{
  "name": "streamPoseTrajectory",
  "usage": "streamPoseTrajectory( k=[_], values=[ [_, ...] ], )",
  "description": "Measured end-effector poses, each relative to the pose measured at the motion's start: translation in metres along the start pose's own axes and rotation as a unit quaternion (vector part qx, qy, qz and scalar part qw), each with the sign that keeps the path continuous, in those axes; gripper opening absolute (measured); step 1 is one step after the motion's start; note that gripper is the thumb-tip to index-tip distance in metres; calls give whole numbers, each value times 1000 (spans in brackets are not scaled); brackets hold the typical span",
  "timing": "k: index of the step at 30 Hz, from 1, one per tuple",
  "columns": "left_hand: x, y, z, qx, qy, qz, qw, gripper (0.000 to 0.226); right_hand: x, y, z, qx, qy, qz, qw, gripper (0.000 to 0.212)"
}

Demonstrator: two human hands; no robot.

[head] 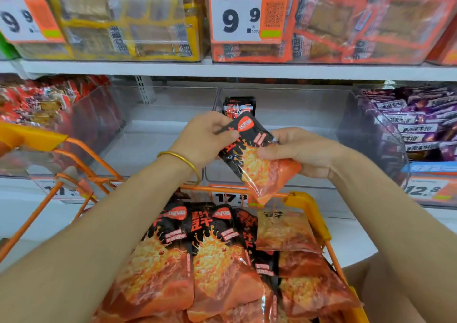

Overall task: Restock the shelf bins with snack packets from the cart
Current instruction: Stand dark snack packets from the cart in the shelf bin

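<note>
Both hands hold one packet above the cart, in front of the middle bin.

Left hand: fingers curled, pinching the packet's black top edge; bracelet on the wrist. Right hand: thumb on the packet's face, fingers curled behind its right side. The packet is tilted, its orange end down over the cart's front rail. More packets of the same kind lie stacked in the cart. One small stack stands at the rear of the clear bin.
</note>
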State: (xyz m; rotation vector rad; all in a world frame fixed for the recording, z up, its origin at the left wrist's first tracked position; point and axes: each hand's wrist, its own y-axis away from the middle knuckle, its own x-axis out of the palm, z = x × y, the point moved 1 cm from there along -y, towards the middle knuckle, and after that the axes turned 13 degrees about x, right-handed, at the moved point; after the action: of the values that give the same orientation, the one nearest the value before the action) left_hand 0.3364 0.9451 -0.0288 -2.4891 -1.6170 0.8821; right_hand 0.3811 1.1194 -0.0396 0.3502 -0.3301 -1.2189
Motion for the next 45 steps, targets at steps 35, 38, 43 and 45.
streamPoseTrajectory(
  k=[35,38,43,45],
  values=[
    [-7,-31,42,66,-330,139,931,53,-56,-199,-7,110,160,-467,863,57],
    [-8,-30,42,65,-330,138,931,52,-55,-201,-10,123,140,-458,869,59],
    [-8,-29,43,59,-333,141,931,55,-56,-199,-12,125,94,-451,879,55],
    [-8,-28,42,55,-334,140,930,56,-56,-198,-12,122,78,-450,881,56]
  ],
)
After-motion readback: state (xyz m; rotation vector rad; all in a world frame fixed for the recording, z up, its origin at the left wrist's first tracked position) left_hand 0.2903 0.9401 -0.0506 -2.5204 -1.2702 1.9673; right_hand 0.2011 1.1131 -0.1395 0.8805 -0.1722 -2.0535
